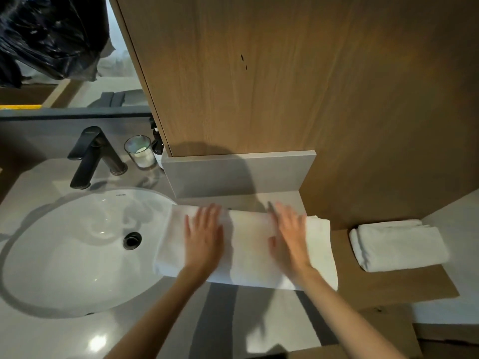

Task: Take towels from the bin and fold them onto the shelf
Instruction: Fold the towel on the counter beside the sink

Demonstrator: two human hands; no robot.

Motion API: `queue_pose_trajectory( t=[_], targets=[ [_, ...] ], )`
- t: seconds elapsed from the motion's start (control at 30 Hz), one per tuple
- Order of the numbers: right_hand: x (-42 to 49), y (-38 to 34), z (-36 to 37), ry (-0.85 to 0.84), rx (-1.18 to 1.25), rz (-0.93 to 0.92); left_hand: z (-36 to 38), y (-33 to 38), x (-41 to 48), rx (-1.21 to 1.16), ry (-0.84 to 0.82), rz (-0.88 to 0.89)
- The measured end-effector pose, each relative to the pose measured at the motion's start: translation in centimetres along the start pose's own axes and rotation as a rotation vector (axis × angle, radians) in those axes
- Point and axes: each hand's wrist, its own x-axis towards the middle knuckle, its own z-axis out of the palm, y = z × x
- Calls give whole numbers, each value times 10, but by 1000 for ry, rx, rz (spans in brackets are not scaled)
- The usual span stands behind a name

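A white towel lies folded into a long band on the grey counter, its left end hanging over the rim of the sink. My left hand lies flat on its left half, fingers straight. On the right half my right hand presses down flat, fingers straight, slightly blurred. A second white towel, folded into a compact rectangle, rests on the lower wooden shelf to the right. No bin is in view.
A white oval sink with a black faucet fills the left. A glass candle and a dark bottle stand behind it. A wooden panel rises behind the counter. A black plastic bag shows in the mirror.
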Motion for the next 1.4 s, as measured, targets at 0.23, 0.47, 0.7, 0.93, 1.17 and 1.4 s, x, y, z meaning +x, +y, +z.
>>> queue_pose_trajectory(
  t=[0.23,0.47,0.7,0.93,1.17,1.4],
  targets=[
    [-5,-24,53,-89,-149,-126,37,17,-9,240,-210,114],
    [-24,26,38,-201,275,-251,16,-17,-5,211,-221,123],
    [-28,70,5,-177,-235,-2,-3,-48,-21,185,-139,-8],
    [-33,73,13,-156,-282,84,0,-46,-21,189,-152,-46],
    [-14,-21,48,-115,-12,-179,5,-34,-21,199,-168,-62],
    [-21,46,32,-150,10,-287,4,-40,-20,256,-192,-40]
  ],
)
